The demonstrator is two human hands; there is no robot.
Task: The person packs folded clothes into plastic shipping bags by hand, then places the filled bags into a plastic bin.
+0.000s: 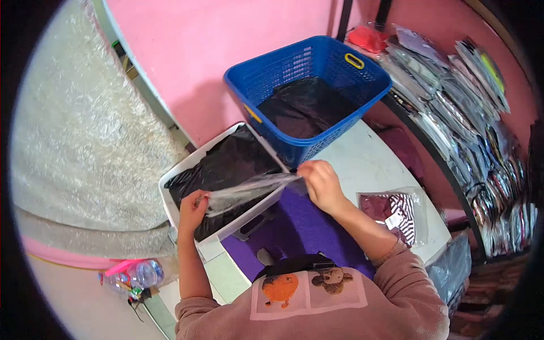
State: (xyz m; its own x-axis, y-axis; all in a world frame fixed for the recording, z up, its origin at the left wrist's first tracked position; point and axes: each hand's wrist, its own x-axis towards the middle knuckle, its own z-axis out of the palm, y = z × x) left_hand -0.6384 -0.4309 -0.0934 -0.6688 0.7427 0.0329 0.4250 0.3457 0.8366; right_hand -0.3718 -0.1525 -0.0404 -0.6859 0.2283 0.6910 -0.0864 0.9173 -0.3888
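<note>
A clear plastic bag (249,190) is stretched between my two hands, over a white bin (226,231) lined with black plastic (232,156). My left hand (194,211) pinches the bag's left end near the bin's lower left side. At the other end, my right hand (321,184) grips the bag beyond the bin's right corner, fingers closed. Below my right hand lies a purple cloth (303,226). To the right, a packed garment in maroon and striped fabric (391,215) rests on the white table (362,156).
A blue basket (317,140) with black plastic inside stands beyond the bin. Shelves at the right hold many bagged garments (447,113). A grey plastic bag (451,269) is at the lower right. Plastic bottles (144,275) lie lower left, below a pale fluffy cover (85,124).
</note>
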